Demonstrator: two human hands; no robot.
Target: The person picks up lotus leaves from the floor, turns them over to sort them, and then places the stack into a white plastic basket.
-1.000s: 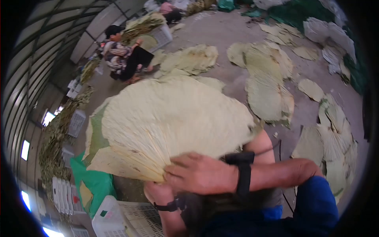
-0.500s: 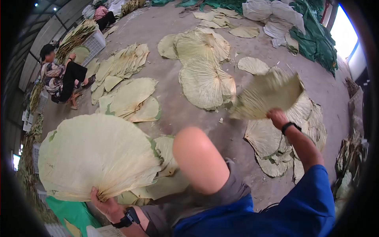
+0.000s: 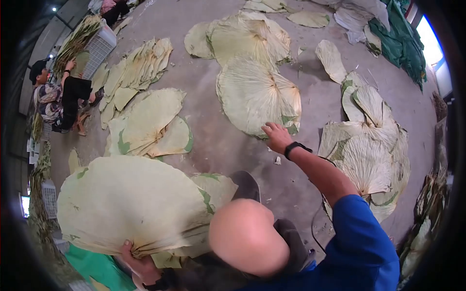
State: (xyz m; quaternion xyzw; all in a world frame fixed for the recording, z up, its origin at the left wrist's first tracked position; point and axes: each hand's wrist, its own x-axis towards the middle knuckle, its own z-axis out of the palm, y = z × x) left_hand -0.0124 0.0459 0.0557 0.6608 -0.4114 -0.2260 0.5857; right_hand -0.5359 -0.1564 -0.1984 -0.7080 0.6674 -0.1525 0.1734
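At the lower left, my left hand (image 3: 141, 266) grips a large fan of dried lotus leaves (image 3: 131, 203) by its gathered base, thumb on top. The pale leaves spread out above and to the right of that hand. My right hand (image 3: 279, 138) is stretched forward with its fingers extended and holds nothing. Its fingertips overlap the lower edge of a pile of lotus leaves (image 3: 247, 97) on the floor. To the right of my right arm, another heap of lotus leaves (image 3: 364, 160) lies spread out.
More leaf stacks (image 3: 150, 119) lie on the concrete floor at the left. Beyond them a seated person (image 3: 58, 97) handles leaves beside a white crate (image 3: 99, 51). My bare knee (image 3: 247, 237) rises in front. Green sheeting (image 3: 398, 43) lies at the upper right.
My right hand has let go of a lotus leaf over the right heap and moved left to the middle pile. My left hand keeps its leaves, now slightly lower in view.
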